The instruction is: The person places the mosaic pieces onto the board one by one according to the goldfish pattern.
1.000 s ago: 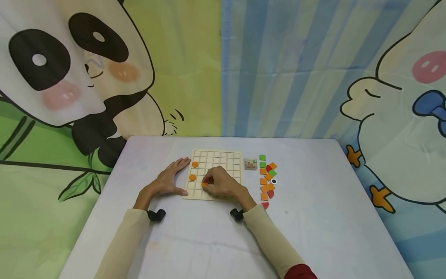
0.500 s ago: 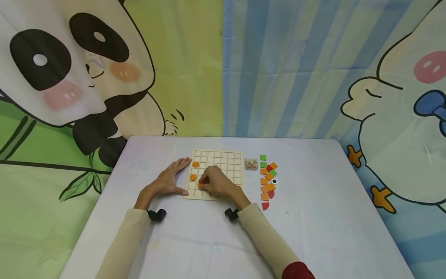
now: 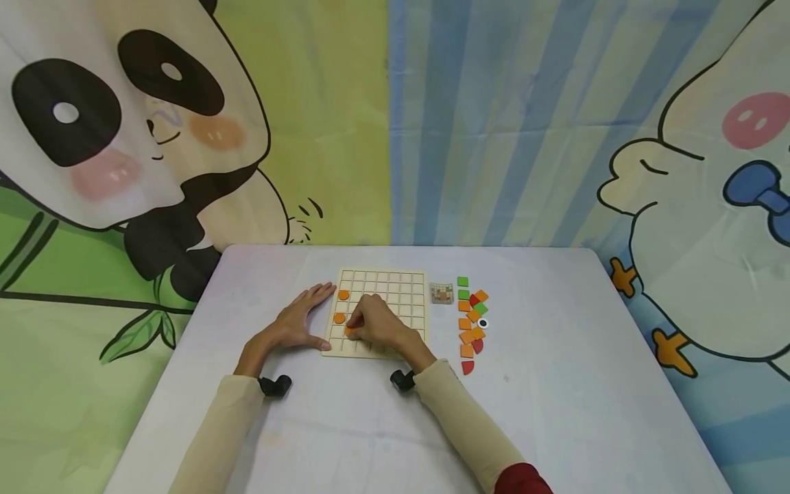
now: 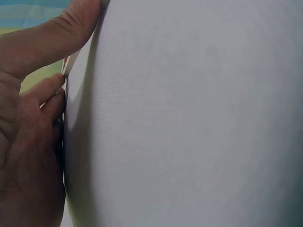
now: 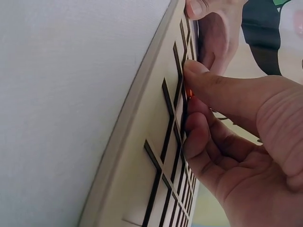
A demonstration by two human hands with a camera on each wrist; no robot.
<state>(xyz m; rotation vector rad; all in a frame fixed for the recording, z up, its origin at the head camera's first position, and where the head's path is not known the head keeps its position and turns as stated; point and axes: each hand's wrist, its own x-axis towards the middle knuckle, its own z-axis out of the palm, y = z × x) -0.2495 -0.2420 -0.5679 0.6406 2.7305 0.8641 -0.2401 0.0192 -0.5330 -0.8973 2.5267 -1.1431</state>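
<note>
A pale wooden grid board (image 3: 395, 288) lies on the table, two round orange pieces (image 3: 343, 295) set on its left side. My left hand (image 3: 299, 322) spreads along the board's left edge, thumb near the lower corner and fingertips by the upper part of that edge. Over the lower left squares, my right hand (image 3: 379, 322) pinches a third round orange piece (image 3: 349, 331) between thumb and fingers. In the right wrist view only a sliver of that orange piece (image 5: 191, 93) shows, the rest hidden by the thumb and curled fingers close over the board (image 5: 137, 127).
Right of the board lies a small clear patterned square (image 3: 441, 293). Beyond it runs a loose column of orange squares (image 3: 465, 324), green squares (image 3: 463, 282), red quarter-round pieces (image 3: 468, 368) and a black-and-white ring (image 3: 483, 323). Printed curtains stand behind the white table (image 3: 555, 329).
My right hand has moved left across the lower rows with the round orange piece, toward the board's left edge. The left hand stays in place at the edge.
</note>
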